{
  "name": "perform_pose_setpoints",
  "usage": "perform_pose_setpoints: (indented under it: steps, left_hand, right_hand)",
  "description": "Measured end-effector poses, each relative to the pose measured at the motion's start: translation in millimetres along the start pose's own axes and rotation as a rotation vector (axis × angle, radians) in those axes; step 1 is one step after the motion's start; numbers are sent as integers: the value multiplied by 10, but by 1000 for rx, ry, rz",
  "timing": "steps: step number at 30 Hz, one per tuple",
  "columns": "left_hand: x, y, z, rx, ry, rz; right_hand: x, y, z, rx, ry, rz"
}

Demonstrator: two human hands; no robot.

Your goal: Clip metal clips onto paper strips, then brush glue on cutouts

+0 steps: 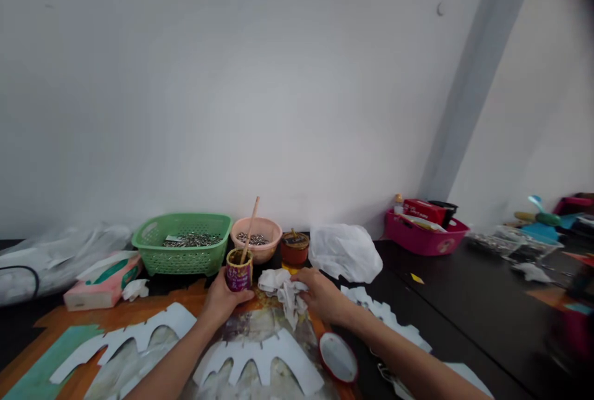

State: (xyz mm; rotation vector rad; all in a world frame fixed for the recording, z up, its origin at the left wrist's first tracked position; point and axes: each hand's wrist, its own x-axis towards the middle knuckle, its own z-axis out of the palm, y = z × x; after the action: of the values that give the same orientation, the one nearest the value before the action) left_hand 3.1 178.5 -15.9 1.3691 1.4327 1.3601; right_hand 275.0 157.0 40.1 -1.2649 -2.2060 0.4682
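My left hand (223,296) is wrapped round a small purple can (239,275), which stands upright with yellow-brown residue on its rim. A wooden stick (251,223) leans out of it. My right hand (321,293) grips a crumpled white cloth (288,296) just to the right of the can, over a stained patch of the table. Below my hands lie white cut-out pieces with arched notches: one piece (290,356) in front of me, another piece (171,321) to the left. An oval red-rimmed piece (338,356) rests below my right forearm.
Against the wall stand a green basket (180,260) and a pink bowl (264,254) of small metal parts, a brown-lidded jar (294,250), and a white plastic bag (346,251). A tissue box (99,288) is at left. A magenta basket (420,236) holds boxes at right.
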Motion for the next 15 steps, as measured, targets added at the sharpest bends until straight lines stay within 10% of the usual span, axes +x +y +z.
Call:
perform_pose_setpoints:
  steps: [7,15]
  left_hand:
    - [16,-59,30,-9,3,18]
    - [-26,14,-4,30,3,91]
  right_hand:
    - [176,-309,-257,80,53,-54]
    - [1125,-719,35,343,203,-27]
